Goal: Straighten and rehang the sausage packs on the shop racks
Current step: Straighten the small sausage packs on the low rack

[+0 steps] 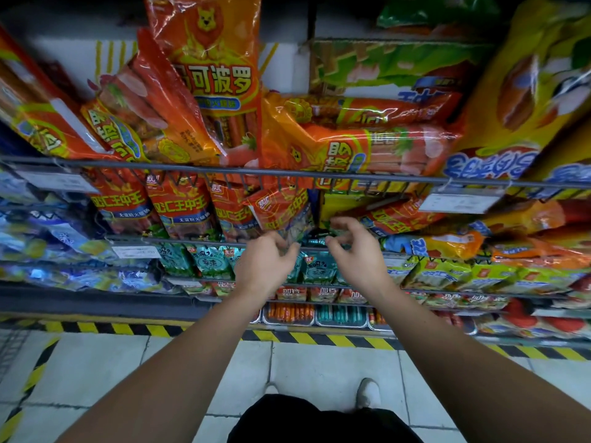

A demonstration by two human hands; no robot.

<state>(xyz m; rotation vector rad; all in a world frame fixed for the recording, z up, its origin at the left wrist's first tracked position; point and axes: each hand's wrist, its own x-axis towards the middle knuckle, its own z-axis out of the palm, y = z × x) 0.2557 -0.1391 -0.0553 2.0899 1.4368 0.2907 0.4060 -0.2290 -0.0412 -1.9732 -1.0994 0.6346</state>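
upper-left packs (48, 123): glossy orange-red film bags that lean on the top rack, with the long axis slanting from upper left to lower right.
wire rail (192, 169): a thin grey metal rod that runs across the whole rack.
hanging row (150, 203): three flat, shiny red-orange packs side by side on the middle tier, just behind the wire rail. They have yellow characters and a blue band. They are upright, with the long axis vertical and the top edge up.
tall pack (208, 65): crinkled orange film with a yellow lion picture, standing upright above the wire rail. Sausage sticks show through its lower part.
tilted pack (278, 207): it has the same print as the hanging row and sits at the right end of it. The top leans to the left, so the long axis goes from upper left to lower right. The lower end is clear, wrinkled film.
left hand (265, 265): the fingers are curled and pinch the clear lower end of the tilted pack.
right hand (355, 247): just right of the tilted pack, with fingers curled and the thumb near the forefinger. I cannot tell if it holds anything.
lying packs (367, 145): orange film bags that lie flat on the top rack, with the long axis horizontal.
price tag (460, 199): a white card on the wire rail.
yellow pack (527, 91): large and glossy, with blue characters upside down.
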